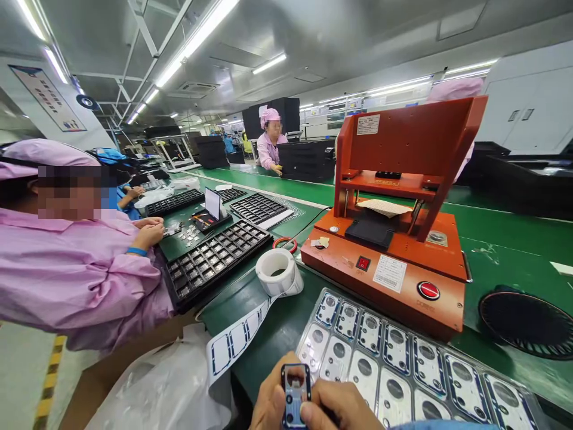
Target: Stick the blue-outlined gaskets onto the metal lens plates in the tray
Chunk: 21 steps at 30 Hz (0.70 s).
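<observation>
At the bottom edge both my hands pinch a small dark rectangular frame part (295, 394) with a round hole near its top. My left hand (271, 403) grips its left side; my right hand (338, 406) holds its right side, thumb pressed on the face. Just beyond them lies a clear blister tray (405, 373) with several similar parts in pockets. A roll of white label tape (278, 272) stands to the left, its strip (237, 340) trailing toward me.
An orange press machine (394, 227) sits on the green bench behind the tray. A black round mesh disc (528, 322) lies at right. A co-worker in pink (76, 269) sits at left beside black compartment trays (215, 257). A plastic bag (165, 388) hangs at the bench edge.
</observation>
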Motion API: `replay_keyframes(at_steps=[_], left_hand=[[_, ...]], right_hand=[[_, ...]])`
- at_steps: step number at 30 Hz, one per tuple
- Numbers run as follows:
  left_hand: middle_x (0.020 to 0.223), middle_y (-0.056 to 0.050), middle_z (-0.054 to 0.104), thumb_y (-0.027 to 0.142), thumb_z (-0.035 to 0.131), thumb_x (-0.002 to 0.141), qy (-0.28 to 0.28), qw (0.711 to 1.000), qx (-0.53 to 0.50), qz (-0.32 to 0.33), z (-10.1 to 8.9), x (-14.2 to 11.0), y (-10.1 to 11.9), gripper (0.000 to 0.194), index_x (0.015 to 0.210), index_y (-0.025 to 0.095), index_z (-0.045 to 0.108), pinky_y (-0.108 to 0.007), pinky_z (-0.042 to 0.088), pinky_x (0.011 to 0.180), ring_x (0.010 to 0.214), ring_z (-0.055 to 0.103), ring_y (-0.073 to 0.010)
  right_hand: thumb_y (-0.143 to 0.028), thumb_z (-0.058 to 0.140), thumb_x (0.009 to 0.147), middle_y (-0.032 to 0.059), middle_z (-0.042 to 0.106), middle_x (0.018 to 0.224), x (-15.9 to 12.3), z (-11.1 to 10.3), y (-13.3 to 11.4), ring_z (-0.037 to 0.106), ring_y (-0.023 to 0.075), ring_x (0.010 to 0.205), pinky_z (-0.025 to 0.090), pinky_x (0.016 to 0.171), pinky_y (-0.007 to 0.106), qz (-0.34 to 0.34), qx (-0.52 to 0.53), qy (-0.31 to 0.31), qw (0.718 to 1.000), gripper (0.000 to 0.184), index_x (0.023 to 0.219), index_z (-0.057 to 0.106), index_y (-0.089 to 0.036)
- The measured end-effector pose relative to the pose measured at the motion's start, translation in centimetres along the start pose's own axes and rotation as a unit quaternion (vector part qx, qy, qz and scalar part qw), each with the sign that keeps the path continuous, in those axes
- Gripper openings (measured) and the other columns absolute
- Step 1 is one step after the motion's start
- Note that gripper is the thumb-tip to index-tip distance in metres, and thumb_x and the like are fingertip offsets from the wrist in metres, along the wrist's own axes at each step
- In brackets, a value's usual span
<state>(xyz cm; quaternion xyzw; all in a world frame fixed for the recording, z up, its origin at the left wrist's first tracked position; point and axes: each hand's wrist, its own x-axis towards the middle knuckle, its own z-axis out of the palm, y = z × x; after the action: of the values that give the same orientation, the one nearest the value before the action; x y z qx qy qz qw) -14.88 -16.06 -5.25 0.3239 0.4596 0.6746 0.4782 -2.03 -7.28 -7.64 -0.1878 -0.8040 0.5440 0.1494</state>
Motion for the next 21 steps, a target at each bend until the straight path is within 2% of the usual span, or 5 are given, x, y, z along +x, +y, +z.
replay_keyframes(at_steps=[2,5,11,17,21], left_hand=[[0.072,-0.004,0.052,0.066,0.06,0.072,-0.035,0.998,0.045,0.026,0.0,0.2,0.2,0.05,0.082,0.017,0.062,-0.028,0.04,0.063,0.065,0.048,-0.0157],[0.085,-0.007,0.056,0.056,0.06,0.077,-0.051,0.993,0.097,0.046,0.0,0.5,0.4,0.039,0.086,0.019,0.066,-0.033,0.041,0.076,0.079,0.052,-0.021],[0.094,-0.009,0.059,0.05,0.058,0.081,-0.046,0.988,0.124,0.083,-0.2,0.5,-0.2,0.031,0.083,0.021,0.069,-0.034,0.042,0.077,0.079,0.055,-0.0212],[0.089,-0.008,0.06,0.048,0.059,0.081,-0.041,0.988,0.133,0.074,0.0,1.0,-0.1,0.031,0.077,0.018,0.067,-0.033,0.042,0.08,0.084,0.055,-0.0219],[0.078,-0.005,0.058,0.046,0.061,0.08,0.004,0.993,0.099,0.072,0.5,1.1,0.3,0.031,0.07,0.016,0.062,-0.028,0.042,0.072,0.074,0.052,-0.0177]], right_hand=[[-0.066,0.041,0.086,-0.0014,0.052,0.063,0.0,0.1,-0.2,0.041,0.0095,0.055,0.027,0.05,0.022,0.001,0.013,0.003,1.0,0.052,0.067,0.05,-0.019],[-0.063,0.042,0.086,-0.0017,0.05,0.061,0.1,0.1,-0.8,0.04,0.0094,0.055,0.027,0.049,0.022,0.013,0.012,0.009,1.0,0.051,0.063,0.047,-0.018],[-0.058,0.035,0.09,-0.0027,0.043,0.058,0.4,-0.3,-2.1,0.038,0.0082,0.052,0.026,0.047,0.021,-0.05,-0.005,0.015,0.999,0.05,0.062,0.045,-0.018],[-0.056,0.035,0.091,-0.0025,0.044,0.059,0.6,-0.5,-2.4,0.041,0.0085,0.053,0.026,0.048,0.021,-0.05,-0.023,0.005,0.998,0.048,0.065,0.049,-0.017],[-0.055,0.044,0.086,-0.0027,0.045,0.055,0.2,-0.5,-2.5,0.04,0.0082,0.05,0.026,0.047,0.021,0.003,-0.038,0.05,0.998,0.046,0.06,0.048,-0.017]])
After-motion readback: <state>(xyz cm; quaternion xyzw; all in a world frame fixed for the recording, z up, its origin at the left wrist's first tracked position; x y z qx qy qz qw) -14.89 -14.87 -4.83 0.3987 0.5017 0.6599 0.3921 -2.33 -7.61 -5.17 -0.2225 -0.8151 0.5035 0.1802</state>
